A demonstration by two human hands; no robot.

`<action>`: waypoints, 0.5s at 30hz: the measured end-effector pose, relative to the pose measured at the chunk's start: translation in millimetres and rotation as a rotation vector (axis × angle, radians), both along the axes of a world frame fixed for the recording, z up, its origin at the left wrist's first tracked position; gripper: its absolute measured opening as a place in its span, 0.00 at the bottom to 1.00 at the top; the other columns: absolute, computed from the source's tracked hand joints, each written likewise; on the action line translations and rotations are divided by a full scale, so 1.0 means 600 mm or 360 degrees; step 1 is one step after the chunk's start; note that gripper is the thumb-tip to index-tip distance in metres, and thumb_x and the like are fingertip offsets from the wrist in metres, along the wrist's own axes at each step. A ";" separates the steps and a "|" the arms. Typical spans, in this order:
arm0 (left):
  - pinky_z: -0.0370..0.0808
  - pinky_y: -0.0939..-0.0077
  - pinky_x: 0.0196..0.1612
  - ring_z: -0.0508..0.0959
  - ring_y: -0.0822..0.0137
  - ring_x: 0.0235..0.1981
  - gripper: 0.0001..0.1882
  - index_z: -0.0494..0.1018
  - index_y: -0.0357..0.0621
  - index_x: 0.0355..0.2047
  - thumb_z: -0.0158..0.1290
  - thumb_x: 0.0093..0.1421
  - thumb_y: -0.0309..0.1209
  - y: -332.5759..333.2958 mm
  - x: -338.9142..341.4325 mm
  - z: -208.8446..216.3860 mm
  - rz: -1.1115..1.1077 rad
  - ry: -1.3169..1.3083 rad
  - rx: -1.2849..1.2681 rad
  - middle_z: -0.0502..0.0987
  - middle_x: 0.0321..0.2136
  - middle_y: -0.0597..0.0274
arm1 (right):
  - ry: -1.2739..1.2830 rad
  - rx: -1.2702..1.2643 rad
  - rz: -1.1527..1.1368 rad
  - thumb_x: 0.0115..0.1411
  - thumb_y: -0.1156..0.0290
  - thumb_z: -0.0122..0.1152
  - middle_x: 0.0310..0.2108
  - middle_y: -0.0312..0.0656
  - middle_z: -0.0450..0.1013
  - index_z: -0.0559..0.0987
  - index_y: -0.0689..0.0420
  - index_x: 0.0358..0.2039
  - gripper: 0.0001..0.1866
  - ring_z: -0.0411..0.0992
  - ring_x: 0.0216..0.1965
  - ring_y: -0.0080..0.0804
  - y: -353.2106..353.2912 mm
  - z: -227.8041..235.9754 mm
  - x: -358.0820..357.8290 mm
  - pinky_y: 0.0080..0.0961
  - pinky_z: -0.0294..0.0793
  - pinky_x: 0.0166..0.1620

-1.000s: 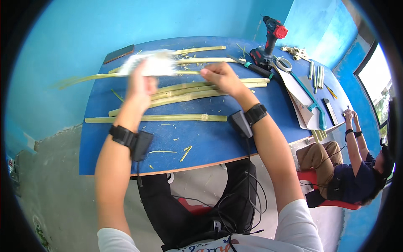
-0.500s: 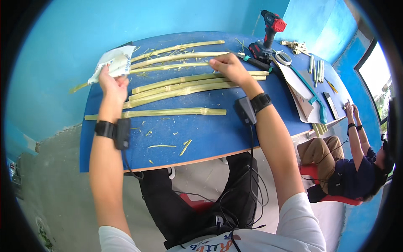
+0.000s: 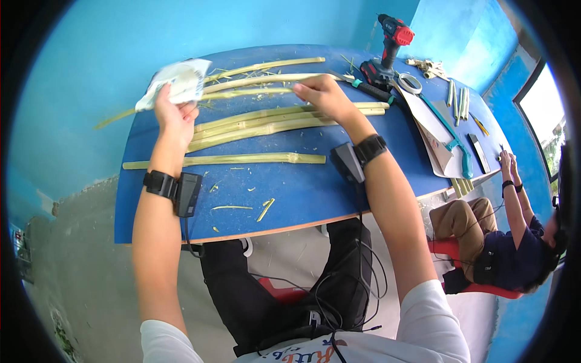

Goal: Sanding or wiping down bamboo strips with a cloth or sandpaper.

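Note:
My left hand (image 3: 174,121) is closed on a white sheet with dark print, seemingly sandpaper (image 3: 181,83), folded around a thin bamboo stick (image 3: 254,92). The stick's left end sticks out past the sheet, beyond the table edge. My right hand (image 3: 330,100) grips the right end of this stick, fingers closed. Just below it, several thicker bamboo poles (image 3: 260,126) lie side by side. Two bamboo sticks (image 3: 272,64) rest behind the held one, and a single bamboo pole (image 3: 254,159) lies nearer me.
Bamboo shavings (image 3: 264,210) litter the blue table (image 3: 290,193). On the right stand a red-and-black drill (image 3: 387,51), a tape roll (image 3: 410,83), a teal-handled saw (image 3: 465,163), cardboard (image 3: 431,142) and short bamboo pieces (image 3: 463,103). A seated person (image 3: 508,242) works at the far right.
My left hand has slid the sheet rightward along the stick. My right hand has shifted slightly left, still on the stick's end.

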State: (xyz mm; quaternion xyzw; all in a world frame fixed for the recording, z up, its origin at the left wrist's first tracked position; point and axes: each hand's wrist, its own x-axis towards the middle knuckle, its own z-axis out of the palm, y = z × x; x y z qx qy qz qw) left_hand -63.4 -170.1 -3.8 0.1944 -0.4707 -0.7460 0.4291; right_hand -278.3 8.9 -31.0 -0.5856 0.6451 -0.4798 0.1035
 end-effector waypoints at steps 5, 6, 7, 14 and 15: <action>0.43 0.84 0.11 0.47 0.82 0.09 0.14 0.65 0.53 0.26 0.43 0.61 0.46 0.085 -0.042 -0.022 -0.0516 -0.0194 0.0001 0.50 0.11 0.79 | -0.0295 0.0160 0.0186 0.59 0.59 0.53 0.13 0.27 0.57 0.73 0.60 0.19 0.19 0.52 0.18 0.15 -0.017 -0.004 0.048 0.20 0.52 0.21; 0.43 0.84 0.11 0.47 0.82 0.09 0.13 0.65 0.53 0.27 0.43 0.61 0.46 0.083 -0.043 -0.021 -0.0501 -0.0225 -0.0058 0.50 0.11 0.79 | -0.0280 0.0129 0.0172 0.60 0.59 0.52 0.13 0.26 0.56 0.72 0.59 0.18 0.18 0.51 0.17 0.14 -0.011 0.002 0.041 0.19 0.50 0.20; 0.43 0.84 0.11 0.48 0.82 0.09 0.13 0.65 0.53 0.28 0.43 0.62 0.46 0.078 -0.039 -0.020 -0.0485 -0.0256 -0.0116 0.51 0.11 0.79 | -0.0266 0.0099 0.0160 0.60 0.59 0.51 0.13 0.25 0.55 0.72 0.58 0.18 0.19 0.49 0.17 0.13 -0.006 0.008 0.035 0.18 0.48 0.20; 0.46 0.84 0.12 0.49 0.80 0.09 0.12 0.67 0.47 0.32 0.40 0.63 0.40 0.009 0.025 0.012 0.0132 0.0168 0.0134 0.69 0.22 0.68 | -0.0422 0.0178 0.0005 0.58 0.60 0.54 0.11 0.25 0.55 0.75 0.61 0.21 0.17 0.50 0.15 0.13 0.025 0.021 -0.008 0.18 0.47 0.19; 0.47 0.84 0.12 0.49 0.80 0.10 0.12 0.67 0.47 0.32 0.40 0.63 0.41 0.007 0.024 0.011 0.0169 0.0197 0.0149 0.69 0.21 0.68 | -0.0481 0.0249 0.0043 0.59 0.60 0.54 0.10 0.24 0.52 0.75 0.61 0.21 0.18 0.48 0.13 0.13 0.031 0.017 -0.004 0.18 0.44 0.17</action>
